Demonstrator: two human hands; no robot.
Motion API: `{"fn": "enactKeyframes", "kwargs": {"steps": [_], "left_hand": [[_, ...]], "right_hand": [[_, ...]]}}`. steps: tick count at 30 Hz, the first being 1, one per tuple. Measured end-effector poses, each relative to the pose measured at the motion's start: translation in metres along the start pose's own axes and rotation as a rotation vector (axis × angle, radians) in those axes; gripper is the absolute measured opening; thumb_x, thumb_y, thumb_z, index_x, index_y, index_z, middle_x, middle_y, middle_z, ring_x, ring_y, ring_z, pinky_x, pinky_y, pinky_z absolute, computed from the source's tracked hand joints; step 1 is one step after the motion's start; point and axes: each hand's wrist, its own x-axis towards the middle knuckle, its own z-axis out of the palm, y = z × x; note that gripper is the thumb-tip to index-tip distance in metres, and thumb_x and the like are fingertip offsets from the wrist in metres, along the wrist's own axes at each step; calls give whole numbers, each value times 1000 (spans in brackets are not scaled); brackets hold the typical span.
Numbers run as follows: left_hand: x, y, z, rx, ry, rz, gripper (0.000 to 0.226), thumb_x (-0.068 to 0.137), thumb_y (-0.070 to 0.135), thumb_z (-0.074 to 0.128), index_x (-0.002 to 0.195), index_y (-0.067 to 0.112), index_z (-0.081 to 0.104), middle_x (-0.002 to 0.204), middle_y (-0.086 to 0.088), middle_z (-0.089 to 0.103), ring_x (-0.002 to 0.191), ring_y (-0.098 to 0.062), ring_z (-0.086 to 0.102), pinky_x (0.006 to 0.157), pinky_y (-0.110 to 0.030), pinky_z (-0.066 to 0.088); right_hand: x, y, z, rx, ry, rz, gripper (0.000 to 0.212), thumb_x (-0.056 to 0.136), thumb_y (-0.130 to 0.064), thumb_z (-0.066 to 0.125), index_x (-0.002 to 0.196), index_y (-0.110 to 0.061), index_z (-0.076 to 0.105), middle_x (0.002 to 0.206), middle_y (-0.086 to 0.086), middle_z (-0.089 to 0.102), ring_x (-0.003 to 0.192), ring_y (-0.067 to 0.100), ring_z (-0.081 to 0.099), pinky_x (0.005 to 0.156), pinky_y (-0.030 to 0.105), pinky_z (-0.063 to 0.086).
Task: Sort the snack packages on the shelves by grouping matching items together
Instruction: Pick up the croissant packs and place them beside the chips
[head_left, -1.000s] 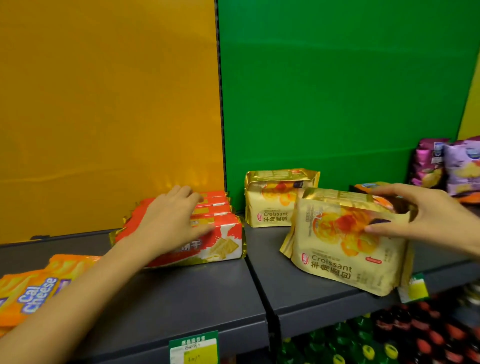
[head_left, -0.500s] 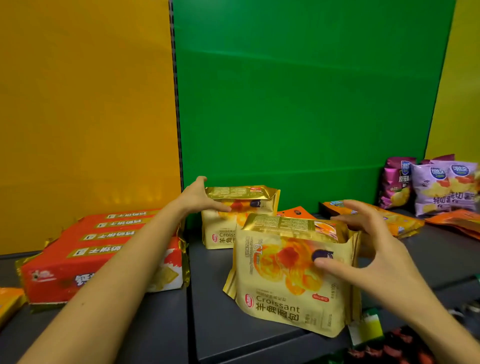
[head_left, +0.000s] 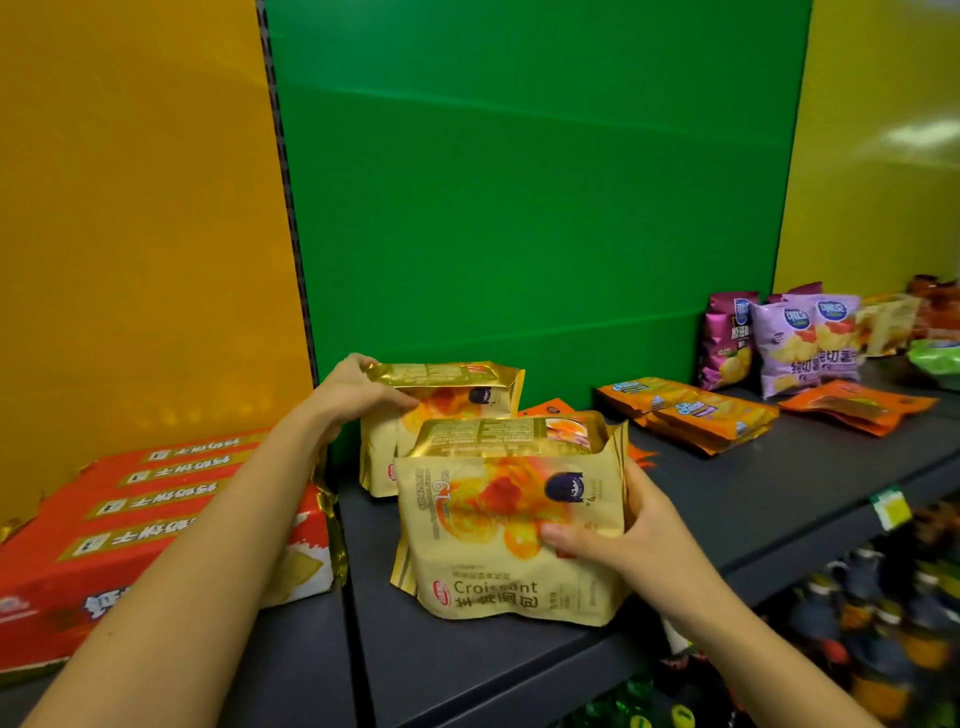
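Fingers of the right hand are curled round the right edge of the front croissant pack. The thumb is pressed across its printed face and the other fingers are hidden behind it. This pack stands upright near the front edge of the dark shelf. Its face reads "Croissant" over a line of Chinese characters, beside a small red oval logo, with "19" higher up.

The left hand grips the top left corner of the rear croissant pack, thumb on the face and fingers over the gold top fold. That pack stands just behind the front one.

Red cracker packs with Chinese lettering lie to the left. To the right lie orange packs with blurred blue lettering that looks like "Cheese". Purple crisp bags stand farther right.
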Motion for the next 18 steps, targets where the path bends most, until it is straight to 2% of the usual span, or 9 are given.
{"fn": "enactKeyframes", "kwargs": {"steps": [3, 6, 8, 11, 14, 16, 18], "left_hand": [[-5, 6, -1, -10, 24, 56, 75, 70, 20, 78, 132, 8, 39, 114, -7, 50, 96, -19, 50, 81, -31, 42], [-11, 17, -5, -52, 75, 145, 71, 74, 19, 74, 134, 8, 38, 112, -5, 50, 79, -10, 52, 67, -23, 41], [-16, 27, -7, -124, 94, 200, 70, 76, 19, 72, 135, 9, 36, 113, -4, 50, 75, -6, 51, 60, -22, 40], [-24, 49, -1, -239, 85, 249, 67, 79, 23, 69, 135, 9, 34, 113, -6, 54, 79, -9, 56, 62, -24, 44], [-32, 73, 20, -305, 43, 298, 61, 80, 25, 68, 131, 10, 38, 105, -1, 58, 82, -10, 58, 64, -25, 45], [-36, 89, 41, -308, 11, 331, 59, 80, 26, 68, 130, 12, 39, 108, -1, 58, 85, -11, 59, 66, -26, 47], [-39, 103, 70, -286, -16, 364, 62, 79, 27, 69, 131, 13, 38, 111, -1, 56, 92, -13, 58, 72, -28, 48]], "right_hand": [[4, -5, 5, -2, 55, -50, 69, 46, -33, 86, 109, -32, 57, 104, -8, 73, 94, 12, 70, 82, 37, 56], [7, -18, -3, 20, 121, -109, 65, 48, -31, 88, 106, -30, 59, 101, -6, 73, 92, 14, 70, 76, 34, 56], [5, -29, -16, 47, 168, -134, 60, 50, -27, 87, 103, -29, 59, 95, -9, 74, 87, 11, 71, 67, 26, 57], [-5, -40, -46, 35, 258, -152, 54, 49, -25, 77, 99, -29, 57, 85, -16, 74, 78, 3, 70, 59, 15, 53], [-15, -40, -85, 0, 383, -160, 60, 49, -27, 77, 106, -23, 57, 85, -13, 74, 76, 2, 70, 61, 18, 55], [-23, -37, -116, -28, 467, -155, 64, 49, -30, 77, 110, -21, 57, 92, -7, 74, 76, 6, 71, 65, 25, 58], [-33, -31, -150, -37, 529, -146, 65, 49, -32, 77, 111, -20, 58, 97, -3, 73, 76, 7, 71, 65, 25, 59]]}}
